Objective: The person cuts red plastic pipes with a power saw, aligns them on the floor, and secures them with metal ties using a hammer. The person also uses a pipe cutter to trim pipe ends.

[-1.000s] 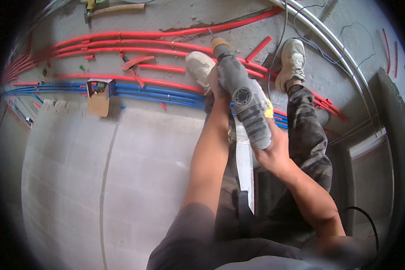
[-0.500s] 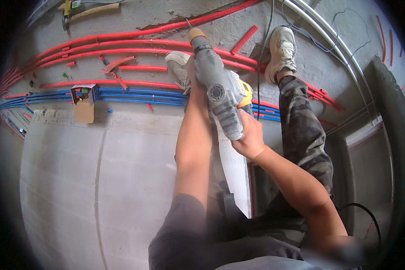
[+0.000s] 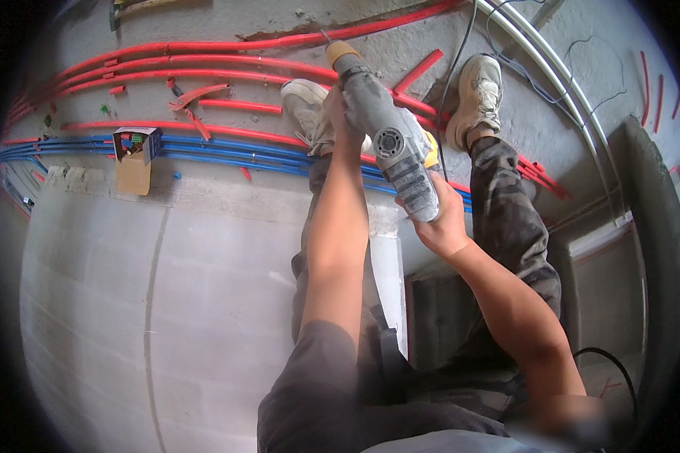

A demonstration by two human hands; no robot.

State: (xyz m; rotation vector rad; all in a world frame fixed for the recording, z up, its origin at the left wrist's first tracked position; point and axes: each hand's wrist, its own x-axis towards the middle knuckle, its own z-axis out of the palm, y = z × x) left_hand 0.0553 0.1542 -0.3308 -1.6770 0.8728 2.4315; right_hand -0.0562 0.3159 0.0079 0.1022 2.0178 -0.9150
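Both hands are closed on the drill, left hand near its front, right hand at the rear grip, and it has swung nearer the red pipes by the shoes.

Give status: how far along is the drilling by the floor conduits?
Done: red conduits and blue conduits lie routed along the floor. In hand: left hand and right hand grip the grey power drill, pointed downward. Left: loose red offcuts; hole progress not visible.
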